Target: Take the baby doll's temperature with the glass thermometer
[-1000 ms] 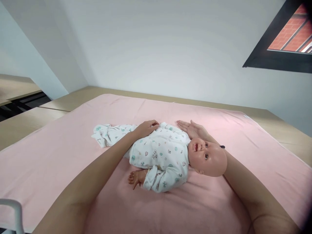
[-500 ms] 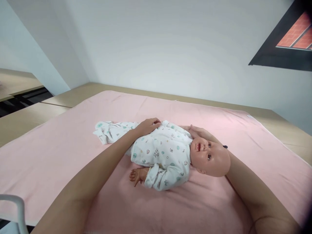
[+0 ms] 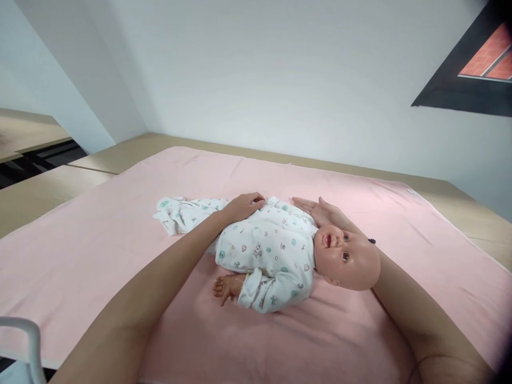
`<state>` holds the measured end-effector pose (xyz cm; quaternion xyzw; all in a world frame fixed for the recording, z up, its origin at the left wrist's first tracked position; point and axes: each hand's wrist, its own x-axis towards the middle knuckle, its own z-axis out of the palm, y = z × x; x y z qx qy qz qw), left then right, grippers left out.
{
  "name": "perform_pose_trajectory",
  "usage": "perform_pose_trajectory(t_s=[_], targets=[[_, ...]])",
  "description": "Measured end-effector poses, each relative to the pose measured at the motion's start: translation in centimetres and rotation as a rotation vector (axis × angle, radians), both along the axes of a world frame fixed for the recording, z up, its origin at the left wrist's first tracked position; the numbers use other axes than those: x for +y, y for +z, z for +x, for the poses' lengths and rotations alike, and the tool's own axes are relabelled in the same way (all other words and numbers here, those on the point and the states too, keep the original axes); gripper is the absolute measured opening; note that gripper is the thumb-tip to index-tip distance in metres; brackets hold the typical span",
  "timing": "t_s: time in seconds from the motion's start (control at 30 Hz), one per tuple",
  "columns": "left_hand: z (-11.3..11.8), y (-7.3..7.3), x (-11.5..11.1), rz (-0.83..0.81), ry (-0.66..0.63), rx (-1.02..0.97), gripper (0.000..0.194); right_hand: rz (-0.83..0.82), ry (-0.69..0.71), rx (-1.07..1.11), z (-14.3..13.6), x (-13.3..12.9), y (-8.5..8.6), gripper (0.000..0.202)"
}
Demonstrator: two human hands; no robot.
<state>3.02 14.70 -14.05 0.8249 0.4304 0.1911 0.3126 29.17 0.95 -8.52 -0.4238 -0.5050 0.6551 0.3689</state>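
A baby doll (image 3: 264, 250) lies on its back, head to the right, in a white printed top. Its near hand (image 3: 227, 288) rests palm up on the pink sheet. My left hand (image 3: 245, 206) reaches across the doll's body and is closed at the end of the far sleeve, around the doll's far hand, which is mostly hidden. Beyond the doll's far shoulder, my right hand (image 3: 322, 212) is open, its fingers stretched toward the far sleeve. The doll's head (image 3: 352, 261) hides part of my right forearm. White printed trousers (image 3: 188, 213) cover the legs.
A pink sheet (image 3: 120, 229) covers most of the wooden table (image 3: 56, 189). A white wall (image 3: 272, 85) stands behind it, with a dark-framed window (image 3: 452, 88) at upper right. A pale curved rail (image 3: 34, 336) shows at the lower left.
My right hand has come out from behind the doll's shoulder, with its fingers now straighter and more visible. My left hand stays at the far sleeve. The view has shifted slightly.
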Motion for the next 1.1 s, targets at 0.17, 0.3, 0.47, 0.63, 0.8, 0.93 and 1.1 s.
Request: perform_pose_trajectory(t_s=[0.17,0.3,0.47,0.63,0.8,0.93,1.1], targets=[[-0.1,0.2,-0.1,-0.022,-0.007,0.007,0.042,-0.140,0.202,0.137,0.9,0.3,-0.6,0.064],[-0.1,0.3,-0.1,-0.018,-0.011,0.009,0.041,-0.105,0.165,0.209,1.3,0.4,-1.6,0.066],[0.0,0.4,-0.2,-0.027,0.000,0.018,0.040,-0.100,0.231,0.143,2.0,1.2,-2.3,0.063],[0.0,0.3,-0.2,-0.027,-0.004,0.010,0.040,0.044,0.111,0.069,2.4,2.6,-2.6,0.051],[-0.1,0.0,0.0,-0.020,-0.005,0.013,0.040,-0.006,0.187,0.021,3.9,2.2,-3.2,0.055],[0.0,0.0,0.0,-0.013,-0.016,0.013,0.041,0.020,0.162,0.034,3.4,3.1,-3.4,0.051],[0.0,0.1,0.0,-0.003,-0.023,0.020,0.042,-0.006,0.166,0.044,3.0,2.9,-3.1,0.052]])
